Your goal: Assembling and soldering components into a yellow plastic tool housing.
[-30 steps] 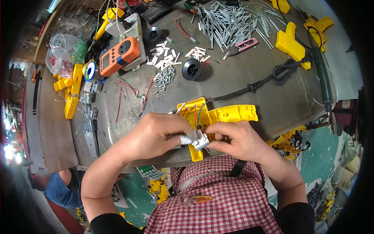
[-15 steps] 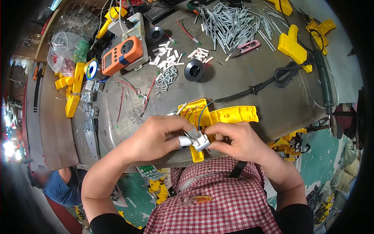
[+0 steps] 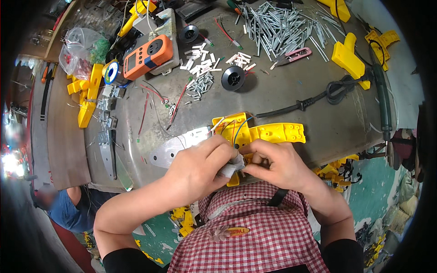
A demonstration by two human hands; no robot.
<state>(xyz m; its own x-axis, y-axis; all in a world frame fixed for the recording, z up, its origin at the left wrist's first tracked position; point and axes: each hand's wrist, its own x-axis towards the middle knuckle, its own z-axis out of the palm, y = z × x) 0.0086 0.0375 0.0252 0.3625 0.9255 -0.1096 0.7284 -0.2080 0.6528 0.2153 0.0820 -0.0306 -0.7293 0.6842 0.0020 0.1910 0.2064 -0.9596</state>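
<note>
In front of my body, a small grey-white block [image 3: 232, 166] with thin wires is held between my two hands. My left hand [image 3: 200, 160], back upward, has its fingers closed on the block's left side and hides part of it. At the block's right side, the thumb and forefinger of my right hand [image 3: 278, 163] pinch it. Just beyond lies an open yellow plastic housing half [image 3: 280, 132] with white, red and blue wires and a black cord [image 3: 277, 110]. A pointed silver metal plate [image 3: 169, 151] with dark holes emerges from behind my left hand.
Farther back lie metal pins [image 3: 275, 29], white sleeves [image 3: 200, 63], screws [image 3: 199, 85] and a black spool [image 3: 232, 78]. An orange meter [image 3: 148, 57] stands at left, a soldering iron [image 3: 383, 102] at right. Another person [image 3: 73, 211] sits at lower left.
My left hand has turned and moved right, over the block, covering more of it. The silver plate now shows beside that hand. My right hand keeps its pinch. The whole view has shifted slightly.
</note>
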